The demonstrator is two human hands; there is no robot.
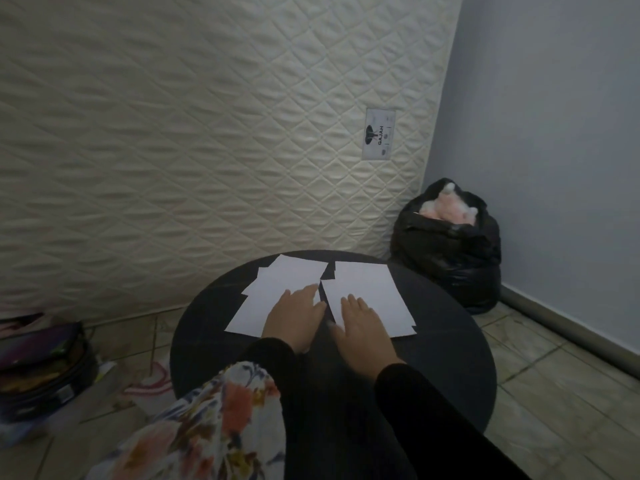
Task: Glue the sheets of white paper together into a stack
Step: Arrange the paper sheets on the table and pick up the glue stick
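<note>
Two piles of white paper lie side by side on a round black table. The left pile is loosely fanned, with several sheet corners sticking out. The right pile is neater. My left hand rests flat on the near right part of the left pile, fingers together and pointing away from me. My right hand lies flat on the near left corner of the right pile, fingers slightly spread. Neither hand grips anything. No glue is visible.
A quilted cream mattress stands upright behind the table. A full black rubbish bag sits in the right corner by the blue wall. Dark bags or cases lie on the tiled floor at left. Flowered cloth covers my lap.
</note>
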